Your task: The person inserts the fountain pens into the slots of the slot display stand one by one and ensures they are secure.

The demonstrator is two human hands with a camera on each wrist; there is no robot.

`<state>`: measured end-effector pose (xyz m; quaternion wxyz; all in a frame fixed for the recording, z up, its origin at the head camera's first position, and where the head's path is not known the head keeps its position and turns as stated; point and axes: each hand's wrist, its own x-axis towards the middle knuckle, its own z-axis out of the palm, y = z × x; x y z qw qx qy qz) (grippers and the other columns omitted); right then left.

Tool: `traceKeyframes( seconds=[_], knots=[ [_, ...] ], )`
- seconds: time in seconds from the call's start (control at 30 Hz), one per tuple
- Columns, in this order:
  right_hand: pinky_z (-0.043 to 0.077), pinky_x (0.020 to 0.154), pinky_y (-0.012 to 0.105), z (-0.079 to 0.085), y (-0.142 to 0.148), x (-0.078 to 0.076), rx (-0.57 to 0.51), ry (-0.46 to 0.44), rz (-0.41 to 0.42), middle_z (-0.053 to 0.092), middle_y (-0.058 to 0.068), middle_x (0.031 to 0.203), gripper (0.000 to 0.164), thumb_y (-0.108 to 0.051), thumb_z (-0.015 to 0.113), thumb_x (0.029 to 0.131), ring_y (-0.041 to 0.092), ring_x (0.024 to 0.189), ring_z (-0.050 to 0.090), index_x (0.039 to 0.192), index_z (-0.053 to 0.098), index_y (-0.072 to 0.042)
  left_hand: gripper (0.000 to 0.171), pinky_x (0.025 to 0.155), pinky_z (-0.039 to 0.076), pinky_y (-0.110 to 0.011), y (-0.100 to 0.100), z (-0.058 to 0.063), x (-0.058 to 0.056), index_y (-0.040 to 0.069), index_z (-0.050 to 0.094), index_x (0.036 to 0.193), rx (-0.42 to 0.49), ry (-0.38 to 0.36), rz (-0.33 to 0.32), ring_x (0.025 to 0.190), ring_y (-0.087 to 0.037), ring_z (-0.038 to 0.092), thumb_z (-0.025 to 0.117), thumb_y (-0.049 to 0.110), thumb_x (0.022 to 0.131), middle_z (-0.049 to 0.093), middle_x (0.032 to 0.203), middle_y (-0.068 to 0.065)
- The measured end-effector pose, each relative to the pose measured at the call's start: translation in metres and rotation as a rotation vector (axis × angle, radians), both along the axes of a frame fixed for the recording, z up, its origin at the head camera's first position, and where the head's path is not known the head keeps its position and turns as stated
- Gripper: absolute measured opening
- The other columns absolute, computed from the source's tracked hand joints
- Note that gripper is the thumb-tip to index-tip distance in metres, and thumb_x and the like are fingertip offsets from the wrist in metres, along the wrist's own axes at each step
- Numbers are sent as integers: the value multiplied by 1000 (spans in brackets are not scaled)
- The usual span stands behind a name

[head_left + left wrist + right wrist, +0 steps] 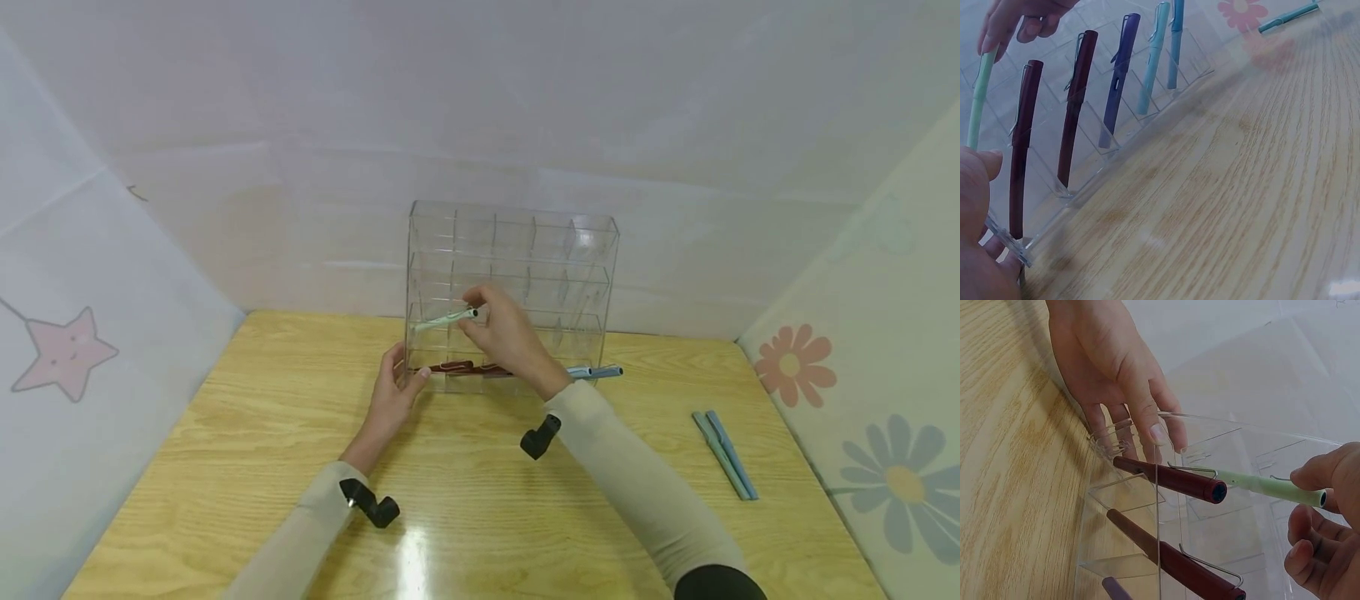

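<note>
A clear tiered pen rack (474, 218) stands upright on the table. My left hand (390, 396) grips its lower left side, thumb at the front and other fingers around the edge. With thumb and fingertips my right hand (513, 333) pinches the capped end of a light green pen (1260, 485). That pen slants at the leftmost column, behind the front row; how deep its lower end sits is unclear. Along the front row stand two dark red pens (1020, 150), a purple pen (1119, 81), a light blue pen (1150, 62) and a blue pen (1175, 44).
On the table's right side a green pen (720, 456) and a blue pen (732, 456) lie side by side. Behind the rack hangs a pale cloth backdrop (337, 208). Patterned side panels with a star (66, 354) and flowers flank the wooden table (480, 500).
</note>
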<state>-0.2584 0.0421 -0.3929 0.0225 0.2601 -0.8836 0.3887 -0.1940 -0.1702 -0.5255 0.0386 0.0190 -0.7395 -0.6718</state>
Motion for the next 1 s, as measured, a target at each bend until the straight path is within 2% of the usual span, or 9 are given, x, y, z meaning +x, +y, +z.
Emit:
traceKeyframes(
  seconds=[0.13, 0.37, 0.6, 0.8, 1.0],
  knots=[
    [52, 70, 28, 1, 5, -1, -6, 10, -11, 65, 8, 132, 41, -24, 74, 103, 20, 84, 59, 139, 60, -11, 75, 136, 26, -53, -1, -2, -1, 9, 16, 170, -3, -7, -2, 165, -43, 20, 60, 22, 111, 20, 175, -21],
    [49, 60, 30, 7, 20, 5, -12, -37, -30, 65, 9, 133, 46, -26, 73, 103, 18, 73, 54, 144, 57, -11, 74, 136, 27, -52, -1, -2, -1, 12, 16, 170, -7, -32, -6, 165, -40, 21, 60, 22, 111, 21, 175, -18],
    [45, 55, 26, 12, 41, 9, -25, -77, -15, 63, 14, 136, 50, -16, 71, 103, 16, 64, 48, 149, 52, -9, 76, 137, 24, -53, -3, -3, 0, 14, 15, 170, -15, -25, -17, 166, -40, 19, 60, 29, 111, 18, 177, -17],
    [44, 57, 26, 17, 61, 15, -26, -61, 0, 64, 13, 136, 50, -19, 70, 104, 17, 66, 48, 149, 52, -9, 75, 137, 23, -53, -3, -3, 1, 13, 15, 170, -13, -24, -10, 166, -40, 18, 59, 29, 111, 18, 177, -17],
    [43, 50, 26, 26, 77, 21, -17, -57, -26, 64, 10, 137, 50, -20, 70, 105, 17, 62, 48, 151, 52, -10, 73, 137, 23, -55, -5, -2, 0, 13, 16, 170, -21, -19, -10, 165, -41, 19, 59, 26, 112, 19, 176, -17]
  ],
)
